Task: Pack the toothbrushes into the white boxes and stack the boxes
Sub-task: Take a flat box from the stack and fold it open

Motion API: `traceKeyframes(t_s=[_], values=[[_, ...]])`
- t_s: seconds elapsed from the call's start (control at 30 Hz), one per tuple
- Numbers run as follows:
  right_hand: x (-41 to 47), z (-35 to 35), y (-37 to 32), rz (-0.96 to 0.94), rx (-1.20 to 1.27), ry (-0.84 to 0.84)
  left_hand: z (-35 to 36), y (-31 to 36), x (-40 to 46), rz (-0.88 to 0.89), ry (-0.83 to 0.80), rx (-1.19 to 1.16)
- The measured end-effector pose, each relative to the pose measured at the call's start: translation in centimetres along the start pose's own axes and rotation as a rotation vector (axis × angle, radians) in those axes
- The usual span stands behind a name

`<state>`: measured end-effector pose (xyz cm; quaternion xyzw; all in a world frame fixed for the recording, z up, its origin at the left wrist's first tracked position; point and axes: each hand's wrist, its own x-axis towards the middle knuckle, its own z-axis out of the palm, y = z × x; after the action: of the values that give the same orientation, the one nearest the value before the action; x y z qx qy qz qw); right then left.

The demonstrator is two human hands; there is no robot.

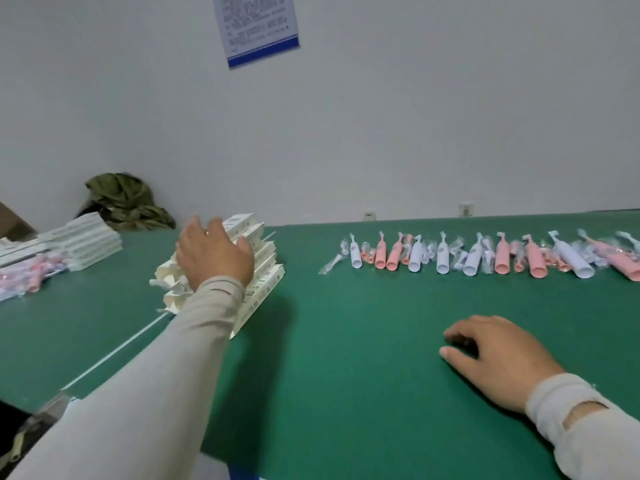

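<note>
A leaning row of white boxes [263, 271] with open flaps stands on the green table [346, 341] left of centre. My left hand [214, 252] reaches over the top of these boxes, fingers spread on them, thumb toward the right. A long row of pink and white toothbrushes [478, 259], some with wrapped heads in clear plastic, lies along the far right of the table. My right hand [498, 358] rests on the table in front of that row, fingers loosely curled, holding nothing.
A second stack of white boxes [86, 242] sits at the far left, with bagged pink toothbrushes [27, 275] beside it. A green cloth bundle [128, 202] lies against the wall. A seam splits the table on the left.
</note>
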<state>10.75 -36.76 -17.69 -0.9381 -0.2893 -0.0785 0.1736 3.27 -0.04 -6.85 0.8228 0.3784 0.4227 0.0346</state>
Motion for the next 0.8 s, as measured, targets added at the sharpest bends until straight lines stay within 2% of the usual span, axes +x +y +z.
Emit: traceKeyframes(t_s=[0.13, 0.2, 0.27, 0.37, 0.47, 0.53, 0.6, 0.7, 0.8], values=[[-0.2, -0.1, -0.5, 0.009, 0.016, 0.000, -1.4, -3.2, 3.3, -0.191, -0.216, 0.280], [-0.4, -0.2, -0.5, 0.017, 0.045, 0.011, -1.3, -4.2, 3.9, -0.253, -0.321, 0.244], [-0.4, -0.2, -0.3, 0.023, 0.070, 0.025, -1.2, -4.7, 3.9, -0.253, -0.345, 0.156], [-0.5, -0.2, -0.2, 0.033, 0.084, 0.035, -1.4, -4.8, 3.7, -0.223, -0.187, 0.034], [-0.2, -0.2, -0.1, 0.045, 0.097, 0.081, -2.0, -2.8, 2.3, -0.127, 0.002, -0.292], [0.1, -0.1, -0.2, 0.096, 0.292, 0.202, -2.0, 0.2, -0.1, 0.038, 0.056, -0.496], [0.7, -0.3, -0.6, 0.213, 0.668, 0.318, -1.7, 4.3, -4.2, 0.186, 0.028, -0.684], [1.1, -1.3, -1.0, 0.367, 1.228, 0.335, -0.1, 11.3, -11.9, 0.316, -0.195, -0.956], [0.6, -2.4, -0.2, 0.400, 1.593, 0.317, 1.9, 16.6, -18.2, 0.440, -0.417, -1.066]])
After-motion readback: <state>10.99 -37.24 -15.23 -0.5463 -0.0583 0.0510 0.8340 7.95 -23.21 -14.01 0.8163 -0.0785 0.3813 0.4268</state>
